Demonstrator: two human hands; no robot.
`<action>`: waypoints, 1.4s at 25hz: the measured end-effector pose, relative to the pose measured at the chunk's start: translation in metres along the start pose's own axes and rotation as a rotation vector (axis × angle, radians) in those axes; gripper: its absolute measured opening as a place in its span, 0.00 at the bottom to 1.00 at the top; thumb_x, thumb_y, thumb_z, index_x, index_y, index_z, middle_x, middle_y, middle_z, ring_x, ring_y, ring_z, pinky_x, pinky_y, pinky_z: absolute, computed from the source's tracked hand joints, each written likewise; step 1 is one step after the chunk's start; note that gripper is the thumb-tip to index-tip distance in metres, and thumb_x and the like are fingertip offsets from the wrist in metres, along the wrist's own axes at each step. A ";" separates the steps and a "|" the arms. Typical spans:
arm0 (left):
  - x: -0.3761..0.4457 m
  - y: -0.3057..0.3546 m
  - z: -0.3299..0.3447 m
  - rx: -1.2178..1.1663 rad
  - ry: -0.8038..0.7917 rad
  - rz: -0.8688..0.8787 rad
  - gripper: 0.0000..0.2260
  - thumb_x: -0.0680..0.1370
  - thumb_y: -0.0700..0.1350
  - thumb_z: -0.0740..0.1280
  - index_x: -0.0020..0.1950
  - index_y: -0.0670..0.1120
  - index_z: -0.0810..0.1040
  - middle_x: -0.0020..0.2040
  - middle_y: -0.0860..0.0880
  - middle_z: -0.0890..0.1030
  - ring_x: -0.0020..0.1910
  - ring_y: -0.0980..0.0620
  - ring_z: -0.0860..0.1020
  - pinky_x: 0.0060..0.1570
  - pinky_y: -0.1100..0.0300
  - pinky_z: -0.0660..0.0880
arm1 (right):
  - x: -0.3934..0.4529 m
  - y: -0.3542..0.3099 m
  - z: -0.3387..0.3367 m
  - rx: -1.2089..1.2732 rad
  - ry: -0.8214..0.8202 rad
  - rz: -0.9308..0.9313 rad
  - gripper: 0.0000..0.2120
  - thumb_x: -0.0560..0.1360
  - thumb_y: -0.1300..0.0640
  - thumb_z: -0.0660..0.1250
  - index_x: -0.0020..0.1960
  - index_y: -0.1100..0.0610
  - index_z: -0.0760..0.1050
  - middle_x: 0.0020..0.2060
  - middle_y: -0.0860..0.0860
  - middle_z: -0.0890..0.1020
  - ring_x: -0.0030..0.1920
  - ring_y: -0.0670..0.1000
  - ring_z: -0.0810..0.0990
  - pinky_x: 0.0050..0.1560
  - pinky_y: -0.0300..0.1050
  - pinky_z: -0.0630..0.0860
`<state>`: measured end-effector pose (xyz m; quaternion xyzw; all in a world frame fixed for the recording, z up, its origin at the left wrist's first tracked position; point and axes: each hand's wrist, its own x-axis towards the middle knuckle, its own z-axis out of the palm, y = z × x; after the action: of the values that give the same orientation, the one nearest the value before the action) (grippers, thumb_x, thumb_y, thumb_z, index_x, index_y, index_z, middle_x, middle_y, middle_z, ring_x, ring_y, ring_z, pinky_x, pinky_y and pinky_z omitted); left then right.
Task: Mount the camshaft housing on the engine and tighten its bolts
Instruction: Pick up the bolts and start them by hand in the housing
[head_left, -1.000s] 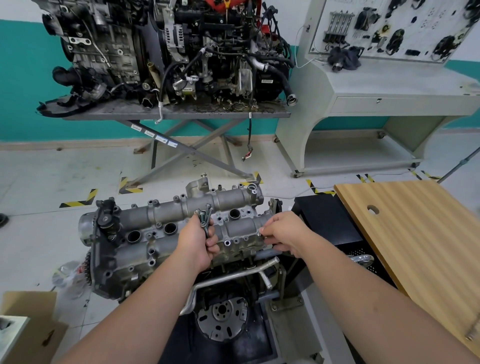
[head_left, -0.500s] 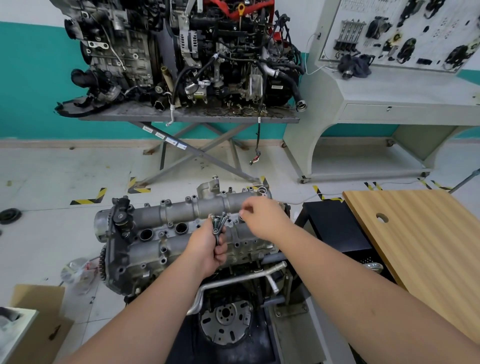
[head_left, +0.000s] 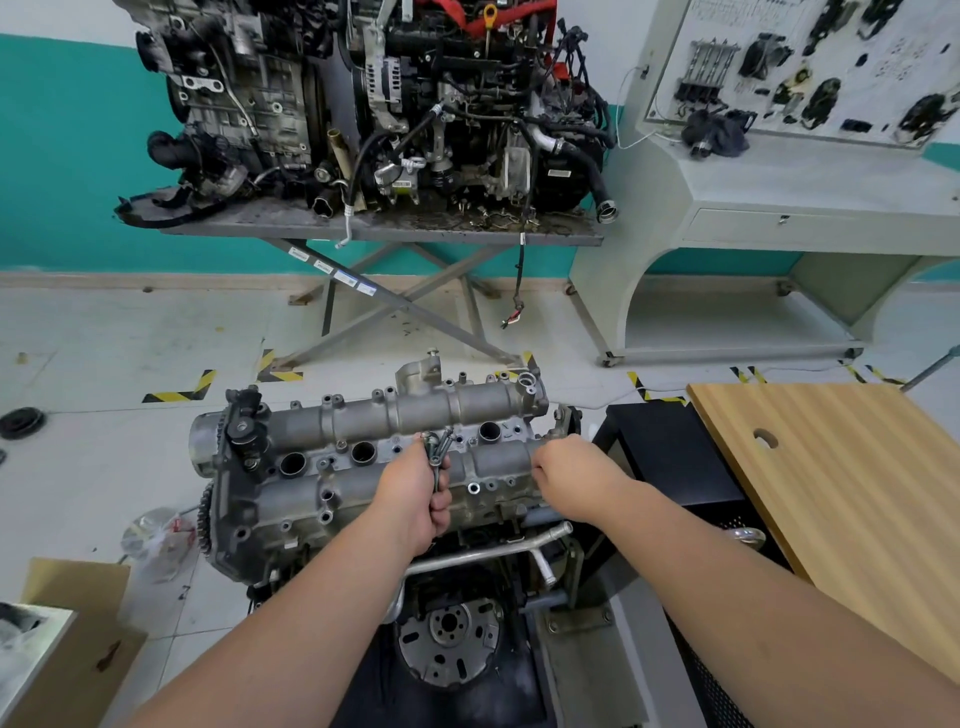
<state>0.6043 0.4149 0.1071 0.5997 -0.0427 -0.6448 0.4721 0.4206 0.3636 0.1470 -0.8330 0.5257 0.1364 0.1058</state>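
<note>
The left hand (head_left: 415, 493) is curled into a grip around a small bundle of bolts (head_left: 438, 452), their heads fanning out above the thumb; the exact count is hard to tell, roughly four or five. Directly under and behind that grip lies the camshaft housing (head_left: 374, 447), a long grey cast-aluminium cover with two parallel rounded tubes, four dark round wells between them, and many small bolt bosses along its edges. It sits on top of the engine (head_left: 452, 631), whose round flywheel plate faces the camera below the forearms. To the right of the bolt bundle, the right hand (head_left: 569, 480) has its fingers curled down at the near right end of the housing, pinching something too small to make out. Farther right, beyond that hand, stands one wooden desk (head_left: 852, 483) with a round hole in its top. Left of the grip, a chain sprocket edge shows at the housing's end. Well beyond the grip, against the teal wall, two more engines (head_left: 363, 104) rest on a grey metal stand, beside one white display board.
</note>
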 end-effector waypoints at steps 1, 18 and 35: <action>0.000 -0.001 0.001 0.003 0.014 -0.001 0.21 0.84 0.58 0.53 0.39 0.48 0.74 0.24 0.53 0.70 0.19 0.55 0.59 0.23 0.66 0.56 | 0.000 0.001 0.000 -0.009 -0.010 -0.012 0.11 0.80 0.64 0.56 0.50 0.64 0.78 0.45 0.59 0.80 0.43 0.54 0.71 0.41 0.47 0.72; 0.006 -0.006 0.012 -0.079 0.131 0.110 0.24 0.82 0.63 0.54 0.40 0.45 0.75 0.24 0.52 0.70 0.19 0.54 0.60 0.22 0.63 0.56 | -0.006 0.018 0.037 0.957 0.163 0.195 0.12 0.81 0.53 0.65 0.42 0.58 0.78 0.34 0.51 0.80 0.34 0.48 0.79 0.37 0.44 0.76; -0.004 0.004 -0.027 -0.229 0.055 0.232 0.23 0.83 0.62 0.54 0.38 0.47 0.72 0.24 0.52 0.67 0.19 0.54 0.57 0.21 0.64 0.53 | 0.006 -0.023 0.030 0.376 0.470 -0.085 0.27 0.76 0.36 0.66 0.69 0.51 0.71 0.64 0.47 0.71 0.65 0.49 0.69 0.65 0.49 0.68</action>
<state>0.6274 0.4291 0.1047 0.5502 -0.0251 -0.5700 0.6097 0.4406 0.3781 0.1180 -0.8287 0.5164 -0.1646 0.1393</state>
